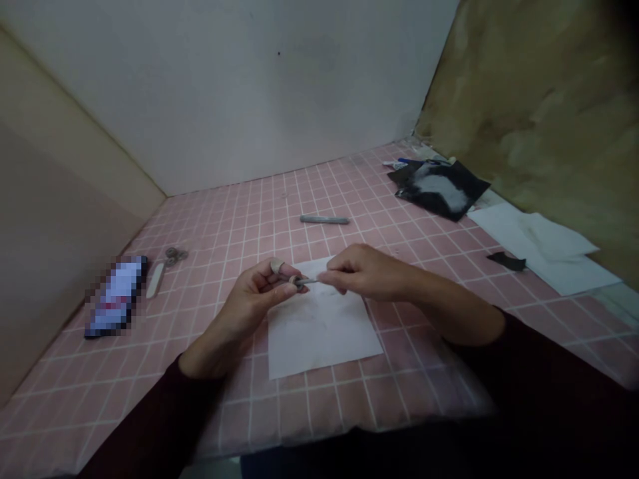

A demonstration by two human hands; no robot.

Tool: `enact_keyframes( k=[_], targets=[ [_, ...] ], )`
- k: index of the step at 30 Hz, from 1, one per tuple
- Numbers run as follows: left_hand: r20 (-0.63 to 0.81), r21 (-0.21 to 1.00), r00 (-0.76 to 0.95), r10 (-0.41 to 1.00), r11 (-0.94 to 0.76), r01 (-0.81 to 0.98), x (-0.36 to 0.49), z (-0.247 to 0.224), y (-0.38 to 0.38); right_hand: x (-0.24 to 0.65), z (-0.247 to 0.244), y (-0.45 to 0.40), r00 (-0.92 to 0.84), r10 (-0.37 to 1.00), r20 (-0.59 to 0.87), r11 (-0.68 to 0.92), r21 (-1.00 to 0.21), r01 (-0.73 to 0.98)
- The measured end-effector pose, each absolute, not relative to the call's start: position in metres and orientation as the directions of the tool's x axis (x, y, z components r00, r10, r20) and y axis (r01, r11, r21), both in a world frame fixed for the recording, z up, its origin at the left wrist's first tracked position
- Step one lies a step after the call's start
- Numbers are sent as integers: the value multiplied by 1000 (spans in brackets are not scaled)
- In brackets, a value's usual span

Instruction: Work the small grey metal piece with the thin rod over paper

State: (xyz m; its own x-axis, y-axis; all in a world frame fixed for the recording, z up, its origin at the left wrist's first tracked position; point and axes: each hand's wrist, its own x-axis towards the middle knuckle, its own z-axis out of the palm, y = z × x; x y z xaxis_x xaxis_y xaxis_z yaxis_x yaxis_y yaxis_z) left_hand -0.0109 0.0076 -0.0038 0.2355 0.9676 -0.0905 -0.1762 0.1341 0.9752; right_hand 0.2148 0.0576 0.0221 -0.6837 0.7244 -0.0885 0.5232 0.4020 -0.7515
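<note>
Over a white sheet of paper (324, 339), both my hands meet around a small piece. My left hand (254, 286) is closed, pinching a small brownish ring-shaped piece (295, 282) between thumb and fingers; a beige band wraps one finger. My right hand (362, 271) is closed on a thin grey stick-like tool (312, 281), whose tip reaches the ring-shaped piece. Whether the tip goes through the ring or only touches it, I cannot tell. Beyond the paper lies a grey rod (324, 219).
On the left lie a blurred-out phone (117, 296), a white flat strip (155, 280) and several small ring-like pieces (176, 255). Black sheets with white powder (444, 189), white papers (544, 249) and a dark scrap (507, 261) are at right. Walls enclose the pink checked tabletop (224, 399).
</note>
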Motion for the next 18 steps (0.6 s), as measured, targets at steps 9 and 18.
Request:
enact_keyframes(
  k=[9, 18],
  targets=[
    [-131, 972, 268, 954, 177, -154, -11, -3, 8, 215, 25, 54, -697, 714, -61, 452, -720, 526],
    [-155, 966, 300, 941, 207, -152, -10, -3, 8, 214, 24, 53, -704, 709, -45, 479, -701, 528]
  ],
)
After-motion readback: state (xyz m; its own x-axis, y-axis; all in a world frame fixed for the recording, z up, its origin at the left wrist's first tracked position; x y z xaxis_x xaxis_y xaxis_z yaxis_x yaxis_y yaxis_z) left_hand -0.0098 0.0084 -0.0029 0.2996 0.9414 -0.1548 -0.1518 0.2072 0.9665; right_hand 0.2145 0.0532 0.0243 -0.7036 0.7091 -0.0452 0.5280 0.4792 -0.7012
